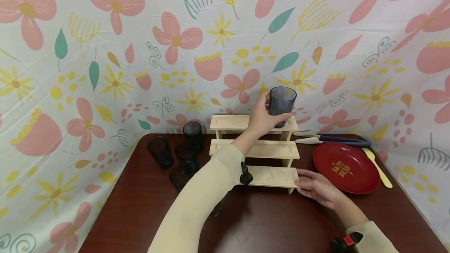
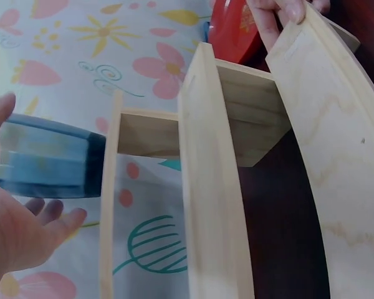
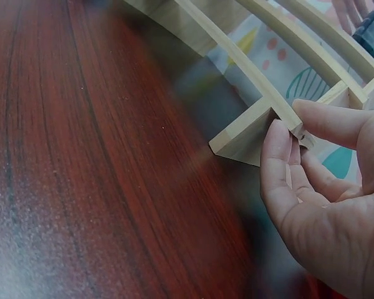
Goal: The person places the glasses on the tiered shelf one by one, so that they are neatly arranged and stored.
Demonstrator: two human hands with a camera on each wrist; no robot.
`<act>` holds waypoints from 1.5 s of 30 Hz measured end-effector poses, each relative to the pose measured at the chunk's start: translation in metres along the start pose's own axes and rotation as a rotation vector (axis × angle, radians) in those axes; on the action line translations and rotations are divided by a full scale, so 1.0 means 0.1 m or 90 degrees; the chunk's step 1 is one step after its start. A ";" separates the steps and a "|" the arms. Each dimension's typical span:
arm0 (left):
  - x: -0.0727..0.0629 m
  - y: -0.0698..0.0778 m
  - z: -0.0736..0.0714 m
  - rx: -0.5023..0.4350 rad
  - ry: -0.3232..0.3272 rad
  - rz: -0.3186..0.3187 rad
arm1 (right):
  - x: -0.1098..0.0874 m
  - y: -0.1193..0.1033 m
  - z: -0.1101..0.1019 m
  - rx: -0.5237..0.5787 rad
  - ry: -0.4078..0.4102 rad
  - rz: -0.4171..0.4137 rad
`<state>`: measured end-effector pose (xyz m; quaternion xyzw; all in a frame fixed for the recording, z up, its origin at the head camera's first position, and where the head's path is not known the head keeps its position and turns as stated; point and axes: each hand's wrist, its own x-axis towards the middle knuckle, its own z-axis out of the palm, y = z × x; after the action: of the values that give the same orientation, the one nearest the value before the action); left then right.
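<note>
A wooden three-tier display stand [image 1: 254, 149] rests on the table. At the right end of its top tier, my left hand [image 1: 263, 117] holds a blue-grey tinted drinking glass [image 1: 281, 102] upright, thumb across its lower front and fingers along its left side. In the left wrist view the base of the glass [image 2: 53, 156] is close to the top board; contact cannot be told. My right hand [image 1: 318, 187] pinches the right end of the lowest board [image 3: 255, 87], thumb and fingers on opposite faces.
Several dark glasses [image 1: 159, 151] stand left of the stand, some partly behind my left sleeve. At right lie a red plate [image 1: 346, 167], a yellow knife [image 1: 377, 167] and dark-handled utensils [image 1: 337, 140]. A flowered cloth [image 1: 211, 69] hangs behind the brown table [image 1: 274, 221].
</note>
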<state>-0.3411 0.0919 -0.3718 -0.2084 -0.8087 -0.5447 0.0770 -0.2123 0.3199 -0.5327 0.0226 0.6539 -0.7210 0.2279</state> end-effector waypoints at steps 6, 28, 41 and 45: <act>-0.07 0.08 -0.20 -0.039 -0.066 -0.030 | 0.01 0.01 0.00 0.005 0.005 -0.001; -0.68 -0.13 -1.84 -0.021 -0.018 0.047 | 0.02 0.02 0.02 0.016 0.008 0.004; -1.18 -0.90 -2.71 0.091 0.164 -0.039 | 0.02 0.02 0.02 0.027 0.008 0.003; -1.34 -1.20 -2.80 0.118 0.211 -0.089 | 0.01 0.01 0.04 0.033 0.005 0.004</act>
<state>-0.2995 -0.2362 -0.4102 -0.0513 -0.8442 -0.4987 0.1897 -0.2118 0.3159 -0.5339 0.0337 0.6358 -0.7370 0.2268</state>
